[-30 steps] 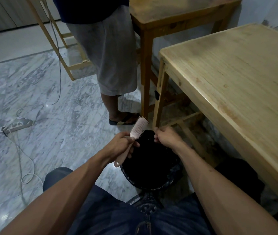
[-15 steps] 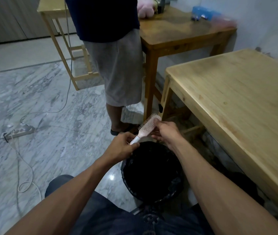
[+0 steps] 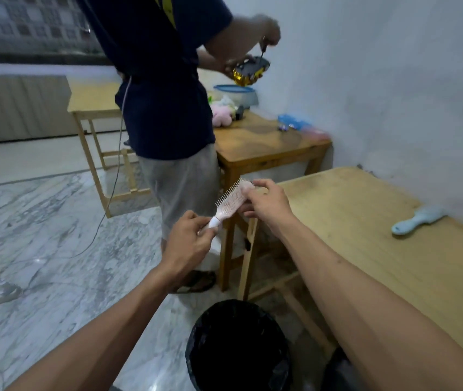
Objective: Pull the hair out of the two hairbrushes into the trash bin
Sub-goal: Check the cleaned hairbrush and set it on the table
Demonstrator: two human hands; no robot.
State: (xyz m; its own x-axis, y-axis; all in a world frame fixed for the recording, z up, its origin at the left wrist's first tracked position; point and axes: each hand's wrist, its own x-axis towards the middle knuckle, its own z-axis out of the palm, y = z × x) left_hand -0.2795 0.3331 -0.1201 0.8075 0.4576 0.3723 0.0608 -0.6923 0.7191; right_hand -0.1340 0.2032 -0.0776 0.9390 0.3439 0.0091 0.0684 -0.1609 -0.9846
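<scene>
the left hand (image 3: 189,238) grips the handle of the pale pink plastic hairbrush (image 3: 231,203), while the right hand (image 3: 267,201) pinches its head, above the black-lined trash bin (image 3: 238,348). a light blue hairbrush (image 3: 418,220) lies on the wooden bench (image 3: 379,249).

Left hand (image 3: 189,239) gripping pink hairbrush (image 3: 229,203) by its handle, right hand (image 3: 267,201) pinching the brush head, black-lined trash bin (image 3: 237,345) below, blue hairbrush (image 3: 418,220) on wooden table (image 3: 365,249)
</scene>
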